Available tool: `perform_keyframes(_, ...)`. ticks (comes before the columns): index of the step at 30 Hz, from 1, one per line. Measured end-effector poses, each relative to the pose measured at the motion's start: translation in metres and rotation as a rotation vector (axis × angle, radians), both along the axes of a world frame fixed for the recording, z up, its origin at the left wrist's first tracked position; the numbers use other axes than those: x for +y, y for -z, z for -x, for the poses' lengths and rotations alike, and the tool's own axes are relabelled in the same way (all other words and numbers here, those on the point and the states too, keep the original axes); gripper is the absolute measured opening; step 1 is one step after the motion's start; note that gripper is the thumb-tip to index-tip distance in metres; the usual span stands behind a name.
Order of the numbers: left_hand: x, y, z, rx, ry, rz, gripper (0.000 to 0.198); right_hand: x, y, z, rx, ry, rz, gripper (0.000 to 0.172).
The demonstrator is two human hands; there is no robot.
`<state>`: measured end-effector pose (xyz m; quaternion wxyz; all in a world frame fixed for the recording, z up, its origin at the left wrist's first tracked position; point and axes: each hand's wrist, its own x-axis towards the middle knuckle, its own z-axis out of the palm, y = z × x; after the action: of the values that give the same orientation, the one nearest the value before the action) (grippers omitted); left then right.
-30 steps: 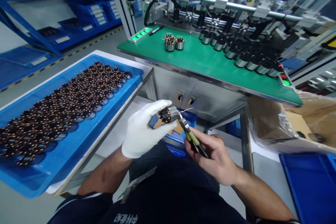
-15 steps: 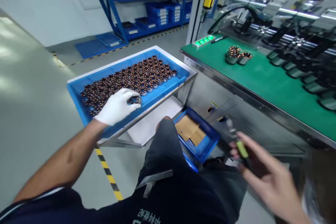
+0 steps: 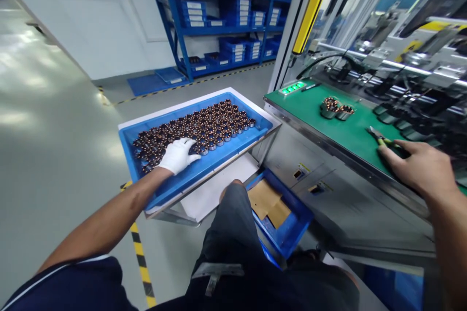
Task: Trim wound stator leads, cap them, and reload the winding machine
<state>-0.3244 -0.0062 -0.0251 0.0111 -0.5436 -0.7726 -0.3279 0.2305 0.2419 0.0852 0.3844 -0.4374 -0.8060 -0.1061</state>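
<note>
My left hand (image 3: 178,154), in a white glove, lies with fingers stretched out on the copper-wound motor cores (image 3: 204,124) that fill a blue tray (image 3: 219,158) to my left. I see nothing gripped in it. My bare right hand (image 3: 419,167) rests on the green worktable (image 3: 328,131) at the right. Its fingers cover the yellow-green handles of a small pair of pliers (image 3: 381,138), whose metal jaws poke out to the left on the tabletop.
Two wound cores (image 3: 333,107) stand on the green table, with a blurred row of dark parts (image 3: 401,126) before the machine. Lit green buttons (image 3: 292,88) are at its far corner. A blue bin with cardboard (image 3: 284,233) sits below my knee. Blue shelving (image 3: 226,9) stands behind.
My left hand carried the core from in front of me to the blue tray and now lies flat there. My right hand moved with the pliers up onto the green table. My view swung left.
</note>
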Motion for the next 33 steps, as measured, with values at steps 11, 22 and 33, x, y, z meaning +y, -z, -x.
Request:
perform_keyframes(11,0.145,-0.148,-0.214,-0.649,0.417,-0.269,0.061,-0.151,-0.001,0.240,0.142,-0.432,-0.082,0.039)
perform_keyframes(22,0.161,-0.150,-0.278,-0.575,0.554,-0.321,0.054,-0.167,0.015,0.196,-0.088,-0.498,-0.159,0.039)
perform_keyframes(33,0.226,-0.151,-0.266,0.343,0.496,-0.068,0.045,-0.188,0.042,0.152,0.045,-0.742,0.129,0.025)
